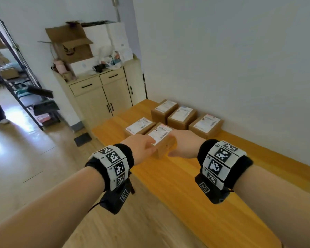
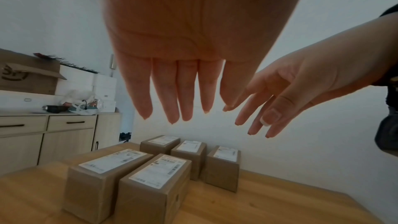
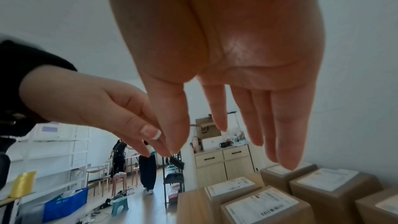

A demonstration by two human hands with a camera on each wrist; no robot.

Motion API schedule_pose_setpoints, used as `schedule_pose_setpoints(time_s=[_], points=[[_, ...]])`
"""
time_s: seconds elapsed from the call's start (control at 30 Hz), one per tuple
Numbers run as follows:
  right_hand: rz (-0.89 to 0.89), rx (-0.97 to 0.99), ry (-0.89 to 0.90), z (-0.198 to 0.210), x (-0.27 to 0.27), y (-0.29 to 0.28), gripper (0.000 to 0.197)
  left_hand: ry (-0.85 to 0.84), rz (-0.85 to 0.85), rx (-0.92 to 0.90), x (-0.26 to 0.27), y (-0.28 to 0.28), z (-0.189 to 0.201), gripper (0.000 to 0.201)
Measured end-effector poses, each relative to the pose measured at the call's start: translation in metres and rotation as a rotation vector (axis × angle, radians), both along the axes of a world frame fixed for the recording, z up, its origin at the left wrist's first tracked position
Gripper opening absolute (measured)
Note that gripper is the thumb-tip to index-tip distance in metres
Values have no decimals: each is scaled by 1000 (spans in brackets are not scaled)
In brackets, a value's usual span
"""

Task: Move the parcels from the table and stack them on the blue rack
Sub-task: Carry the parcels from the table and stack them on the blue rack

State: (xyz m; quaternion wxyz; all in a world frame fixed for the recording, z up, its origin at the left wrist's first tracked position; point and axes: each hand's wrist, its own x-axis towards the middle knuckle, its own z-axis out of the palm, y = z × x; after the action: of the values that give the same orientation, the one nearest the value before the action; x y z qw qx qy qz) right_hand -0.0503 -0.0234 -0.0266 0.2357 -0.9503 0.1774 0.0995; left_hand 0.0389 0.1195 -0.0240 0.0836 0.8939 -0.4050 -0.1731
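Note:
Several brown cardboard parcels with white labels stand on the wooden table [image 1: 186, 194]. The nearest parcel [image 1: 161, 138] [image 2: 155, 185] [image 3: 264, 210] lies between my two hands in the head view. My left hand [image 1: 141, 149] [image 2: 176, 91] hovers by its left side with straight fingers and holds nothing. My right hand [image 1: 183, 145] [image 3: 247, 108] hovers by its right side, fingers also straight and empty. The wrist views show both hands in the air above the parcels, touching none. Another parcel [image 1: 140, 127] sits just left of the nearest one, and three more [image 1: 182, 115] stand behind by the wall.
A light wooden cabinet [image 1: 104, 93] with an open carton and clutter on top stands beyond the table's far end. A dark metal rack [image 1: 25, 83] stands to the left across the floor. A person [image 3: 147, 169] stands further back in the room, near a blue crate [image 3: 64, 203].

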Motion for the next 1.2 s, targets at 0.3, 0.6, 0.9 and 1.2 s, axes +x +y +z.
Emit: schedule_pose_setpoints(time_s=[0.3,0.6,0.9,1.2], points=[[-157,27,122,-68,112,-30,76,22,-96,126,133,-50,-57,53],[-447,44,360,-130,201,-29,104,109,-368,192,230,-99,-117,63],[-670,77,281,-163,203,-17,102,-19,-590,232,240,-128,-154,109],[-790,245,145,-155,153,-12,92,139,-591,201,205,-122,-154,115]])
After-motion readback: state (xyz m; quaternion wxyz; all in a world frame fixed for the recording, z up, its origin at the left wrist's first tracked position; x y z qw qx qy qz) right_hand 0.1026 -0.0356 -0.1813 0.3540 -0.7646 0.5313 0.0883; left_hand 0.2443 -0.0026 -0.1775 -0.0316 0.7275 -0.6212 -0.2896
